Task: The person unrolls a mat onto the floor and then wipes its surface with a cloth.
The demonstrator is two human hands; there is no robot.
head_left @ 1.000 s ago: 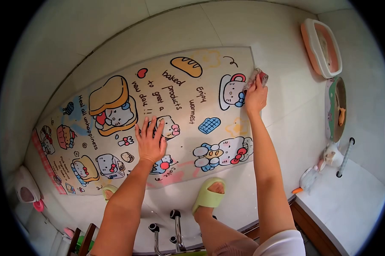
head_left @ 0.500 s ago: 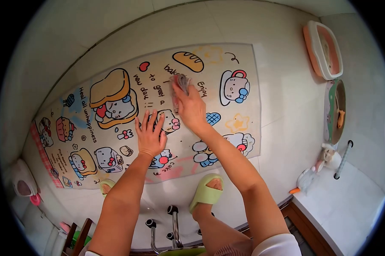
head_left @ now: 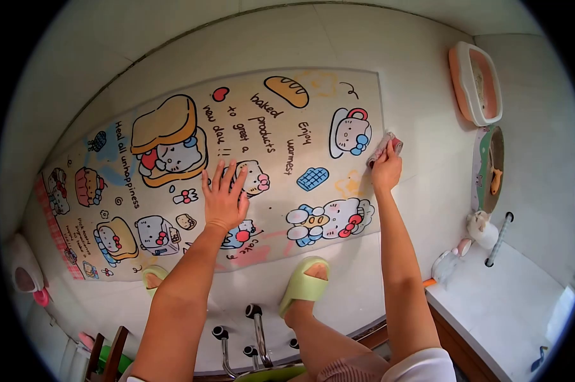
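Mat wipe on floor, both hands down.
L hand (head_left: 225, 198) lay flat on the printed mat (head_left: 173, 191), fingers spread apart, pressing near mat's middle; mat's long axis ran left-right across the tile floor (head_left: 395, 57). R hand (head_left: 386, 170) sat at mat's right edge, fingers clamped on a cloth (head_left: 385, 148), wad's long axis tilted up-right. Green slipper (head_left: 304, 285) just below mat; litter tray (head_left: 476, 83) far right.

Saw a cream mat (head_left: 281, 137) with cartoon cats, brown bread, red hearts and black writing. Spotted pale green slippers (head_left: 305, 284) at six o'clock, a pinkish cloth (head_left: 385, 147) and an orange tray (head_left: 476, 83) at two o'clock.
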